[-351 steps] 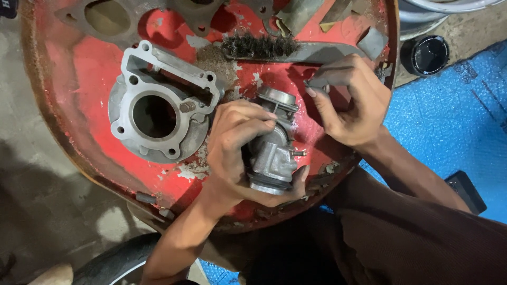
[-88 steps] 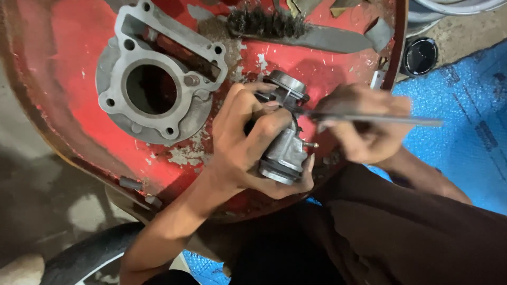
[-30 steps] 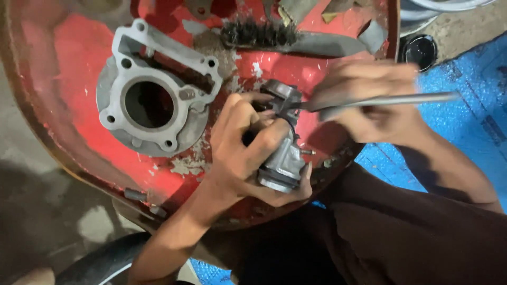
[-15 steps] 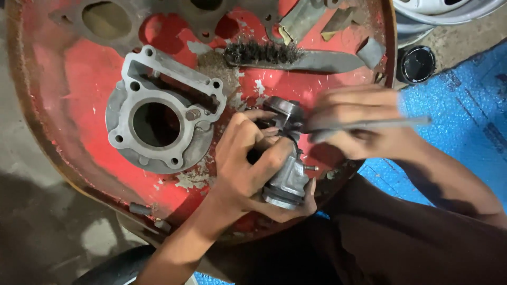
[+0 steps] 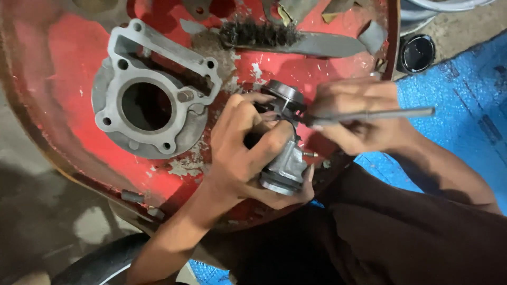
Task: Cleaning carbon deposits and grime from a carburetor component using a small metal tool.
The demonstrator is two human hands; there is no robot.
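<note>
Two hands work near the red desk's (image 5: 63, 68) edge: left hand (image 5: 248, 153) grasps a metal part (image 5: 285, 158), right hand (image 5: 359, 119) grasps a thin rod (image 5: 385, 113).

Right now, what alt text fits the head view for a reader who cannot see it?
Left hand grips a grey carburettor over a red metal disc; right hand holds a thin rod against its top. A cylinder block and wire brush lie on the disc.

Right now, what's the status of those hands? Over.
Left hand grips grey metal carburettor. Right hand holds thin metal tool against its top. Cylinder block alongside, clear.
</note>
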